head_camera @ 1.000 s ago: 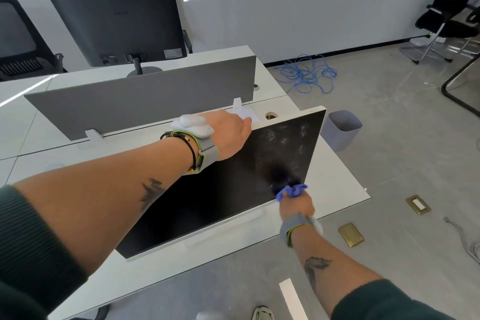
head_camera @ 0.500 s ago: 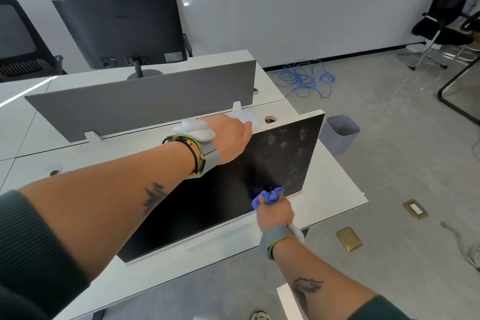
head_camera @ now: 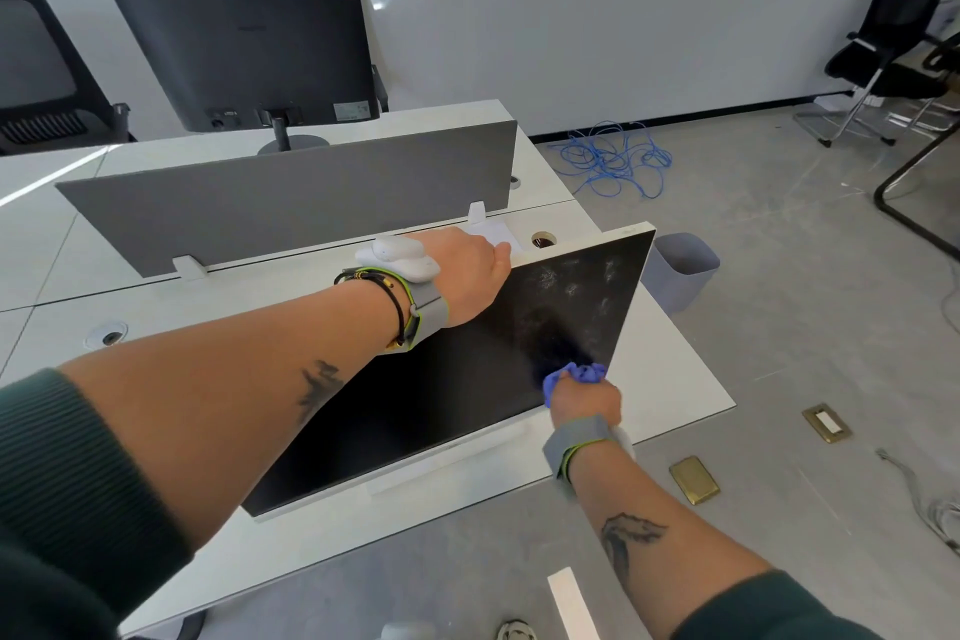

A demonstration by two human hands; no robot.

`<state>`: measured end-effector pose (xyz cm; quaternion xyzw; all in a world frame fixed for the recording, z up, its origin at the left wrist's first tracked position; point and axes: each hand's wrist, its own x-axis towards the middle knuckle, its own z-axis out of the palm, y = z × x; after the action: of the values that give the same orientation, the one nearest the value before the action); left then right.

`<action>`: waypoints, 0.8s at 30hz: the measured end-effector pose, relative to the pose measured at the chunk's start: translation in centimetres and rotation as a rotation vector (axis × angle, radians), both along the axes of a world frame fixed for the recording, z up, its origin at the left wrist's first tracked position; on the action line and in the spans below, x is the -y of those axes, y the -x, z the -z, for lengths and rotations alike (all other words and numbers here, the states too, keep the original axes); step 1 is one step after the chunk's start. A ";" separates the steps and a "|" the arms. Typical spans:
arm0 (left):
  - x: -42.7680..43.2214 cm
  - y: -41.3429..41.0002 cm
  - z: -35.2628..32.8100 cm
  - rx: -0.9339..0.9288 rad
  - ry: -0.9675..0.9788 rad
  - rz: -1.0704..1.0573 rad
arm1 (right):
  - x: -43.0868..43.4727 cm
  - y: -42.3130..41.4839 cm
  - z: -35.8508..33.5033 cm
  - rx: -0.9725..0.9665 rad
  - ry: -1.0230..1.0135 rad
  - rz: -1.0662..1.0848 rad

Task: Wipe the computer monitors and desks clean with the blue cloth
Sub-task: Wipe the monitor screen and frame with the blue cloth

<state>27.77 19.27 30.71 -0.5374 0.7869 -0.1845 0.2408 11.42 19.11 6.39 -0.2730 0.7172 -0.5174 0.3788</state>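
Observation:
A white-framed monitor (head_camera: 467, 405) with a dark screen stands on the white desk (head_camera: 670, 379) in front of me. Pale smudges mark the screen's upper right part. My left hand (head_camera: 467, 276) grips the monitor's top edge from above, its fingers hidden behind the frame. My right hand (head_camera: 587, 398) holds a bunched blue cloth (head_camera: 579, 373) and presses it against the lower right of the screen. A second monitor (head_camera: 249, 52) stands on the far desk with its back to me.
A grey divider panel (head_camera: 291, 203) runs between the two desks. A grey bin (head_camera: 680, 270) stands on the floor past the desk's right end. Blue cables (head_camera: 613, 161), brass floor plates (head_camera: 693, 478) and black chairs (head_camera: 893, 42) are around the desks.
My right hand with the blue cloth has swept back to the right along the lower screen, after going left half a second ago. My left hand stays on the top edge.

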 end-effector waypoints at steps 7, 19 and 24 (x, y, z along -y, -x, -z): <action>0.0 -0.5 0.4 0.038 -0.006 0.137 | -5.9 -3.9 -1.2 -0.370 -0.101 -0.308; 0.2 -0.3 0.4 0.044 -0.043 0.105 | -1.4 -0.2 -4.4 0.413 0.034 0.014; 0.3 -0.7 0.5 -0.008 -0.037 0.076 | -2.6 -2.3 -5.7 0.092 0.031 -0.070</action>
<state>28.44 18.97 30.25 -0.5033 0.8110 -0.1767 0.2404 13.68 21.73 12.11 -0.2796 0.6811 -0.5268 0.4248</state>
